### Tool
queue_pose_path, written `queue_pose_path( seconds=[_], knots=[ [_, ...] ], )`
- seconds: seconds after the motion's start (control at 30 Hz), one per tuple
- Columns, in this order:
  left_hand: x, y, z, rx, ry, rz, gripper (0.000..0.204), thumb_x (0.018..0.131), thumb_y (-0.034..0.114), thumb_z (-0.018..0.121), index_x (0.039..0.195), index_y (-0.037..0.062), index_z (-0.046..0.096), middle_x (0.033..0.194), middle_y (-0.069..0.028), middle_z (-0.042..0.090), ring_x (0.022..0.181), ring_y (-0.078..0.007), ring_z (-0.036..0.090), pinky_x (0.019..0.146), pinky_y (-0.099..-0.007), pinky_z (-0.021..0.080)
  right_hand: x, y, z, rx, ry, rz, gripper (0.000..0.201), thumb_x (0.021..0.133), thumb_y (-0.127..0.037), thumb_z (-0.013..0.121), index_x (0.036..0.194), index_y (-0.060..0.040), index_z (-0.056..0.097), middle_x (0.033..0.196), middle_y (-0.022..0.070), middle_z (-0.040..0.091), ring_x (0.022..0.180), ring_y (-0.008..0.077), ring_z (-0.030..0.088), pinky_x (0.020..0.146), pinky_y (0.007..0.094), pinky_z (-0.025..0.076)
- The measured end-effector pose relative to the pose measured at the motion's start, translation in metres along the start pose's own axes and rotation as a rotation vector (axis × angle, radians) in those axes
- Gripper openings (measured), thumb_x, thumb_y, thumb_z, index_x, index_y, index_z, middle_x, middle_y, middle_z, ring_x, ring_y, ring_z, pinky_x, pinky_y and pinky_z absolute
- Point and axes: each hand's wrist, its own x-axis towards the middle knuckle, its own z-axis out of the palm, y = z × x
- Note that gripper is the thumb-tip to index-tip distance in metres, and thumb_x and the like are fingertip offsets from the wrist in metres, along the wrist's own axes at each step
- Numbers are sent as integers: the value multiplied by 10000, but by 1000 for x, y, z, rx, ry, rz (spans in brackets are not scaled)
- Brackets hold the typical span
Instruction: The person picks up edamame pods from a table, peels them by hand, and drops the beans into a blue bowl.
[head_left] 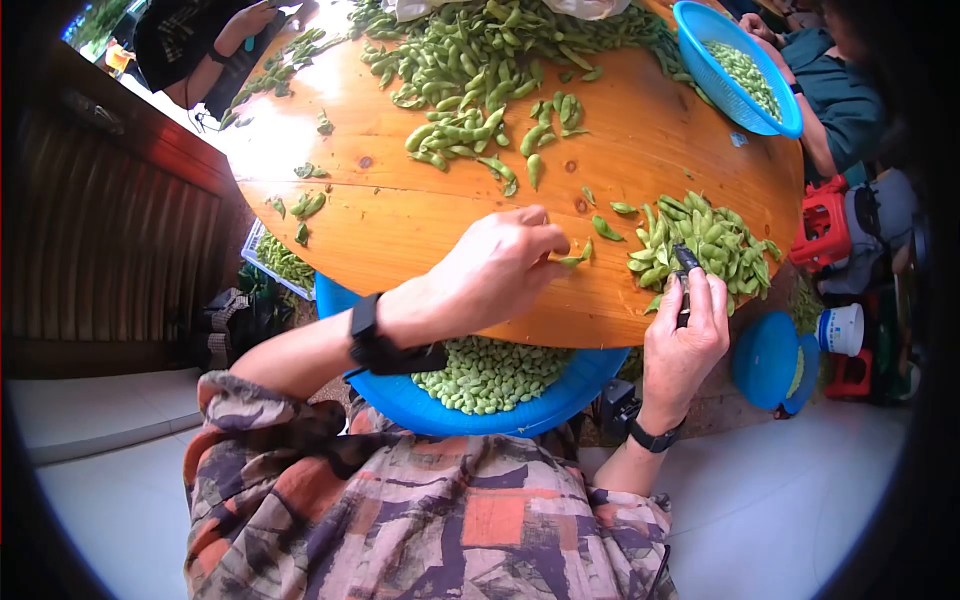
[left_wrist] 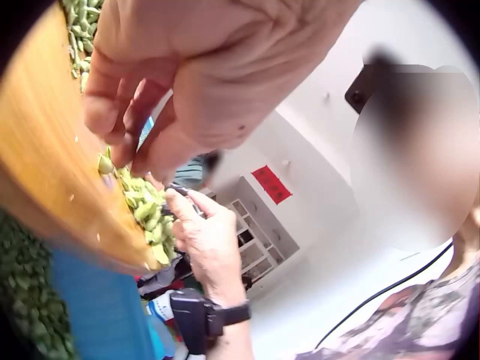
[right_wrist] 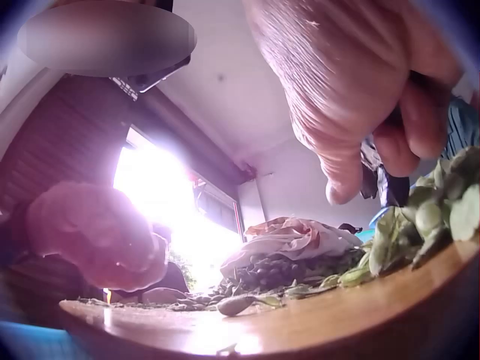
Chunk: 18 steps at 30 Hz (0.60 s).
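Observation:
My left hand (head_left: 500,268) is over the near part of the wooden table, thumb and fingers together at a green edamame pod (head_left: 578,256). In the left wrist view the fingertips come down right at a pod (left_wrist: 106,163). To the right, my right hand (head_left: 690,325) grips a small black tool (head_left: 686,260), its tip over a pile of edamame pods (head_left: 725,245); the fingers hide much of it. Two loose pods, one of them a flat green pod (head_left: 606,229), lie between the hands and the pile. In the right wrist view, the right hand (right_wrist: 352,82) is above the pods.
A larger heap of pods (head_left: 470,60) covers the far table. Below the near edge, a blue basin (head_left: 590,385) holds shelled beans (head_left: 490,375). A blue basket (head_left: 697,60) of beans stands at the far right, beside another person. Someone's hand (head_left: 250,22) works at the far left.

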Motion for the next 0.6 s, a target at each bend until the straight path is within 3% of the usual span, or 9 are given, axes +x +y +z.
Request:
queue_pose_path(
  seconds=[0.1, 0.17, 0.2, 0.23, 0.27, 0.3, 0.37, 0.53, 0.6],
  knots=[
    [17, -16, 14, 110, 44, 73, 172, 809, 60, 697, 969, 6, 664, 908, -160, 605, 777, -375, 614, 675, -397, 513, -3, -14, -4, 41, -57, 68, 221, 849, -19, 659, 1062, 31, 627, 941, 141, 584, 810, 323, 621, 682, 397, 497],
    [20, -19, 20, 197, 74, 156, 171, 815, 78, 715, 956, 6, 649, 838, -114, 630, 720, -291, 646, 634, -352, 510, -8, -10, 0, 232, -114, 3, 227, 857, 1, 630, 1083, 29, 638, 909, 138, 601, 741, 275, 618, 649, 341, 490],
    [20, -14, 18, 195, 68, 159, 171, 815, 78, 715, 956, 6, 649, 838, -114, 630, 720, -291, 646, 634, -352, 510, -11, -13, -3, 379, -233, 142, 214, 869, 4, 614, 1078, 27, 648, 857, 128, 607, 703, 248, 614, 627, 324, 482],
    [18, -9, 12, -65, 25, -11, 152, 828, 74, 719, 941, 10, 641, 816, -75, 640, 702, -217, 647, 618, -318, 507, -15, -19, -6, 527, -350, 281, 204, 880, 8, 598, 1074, 25, 657, 805, 117, 613, 665, 220, 609, 606, 307, 475],
    [15, -4, 8, -324, -19, -184, 136, 841, 70, 724, 926, 13, 634, 793, -37, 651, 684, -143, 647, 602, -285, 504, -19, -21, -2, 670, -401, 421, 182, 907, -8, 585, 1063, 28, 671, 706, 66, 601, 609, 129, 569, 564, 265, 449],
    [12, -1, 6, -325, -23, -182, 136, 841, 70, 724, 926, 13, 634, 793, -37, 651, 684, -143, 647, 602, -285, 504, -21, -24, -1, 825, -467, 557, 191, 943, -42, 586, 1102, 37, 653, 693, 10, 573, 571, 59, 504, 509, 231, 416],
    [2, 5, 4, -886, -66, -391, 96, 865, 47, 720, 903, 28, 633, 796, 14, 650, 704, -42, 613, 607, -219, 493, -22, -31, 2, 1139, -542, 696, 224, 964, -64, 584, 1147, 58, 624, 705, -24, 540, 559, 32, 463, 479, 203, 382],
    [-18, 0, 10, -872, 22, -374, 81, 871, 18, 707, 900, 28, 632, 798, 23, 639, 672, -42, 596, 612, -196, 486, -23, -38, 13, 1398, -611, 754, 176, 956, -32, 587, 1095, 75, 594, 716, -15, 495, 550, 33, 435, 449, 196, 343],
    [-23, -8, 17, -823, 108, -250, 121, 857, 28, 724, 937, 38, 633, 727, 60, 594, 668, -4, 518, 575, -184, 424, -23, -40, 14, 1385, -627, 763, 167, 956, -28, 584, 1088, 73, 593, 732, -14, 500, 554, 33, 436, 449, 195, 342]
  ],
)
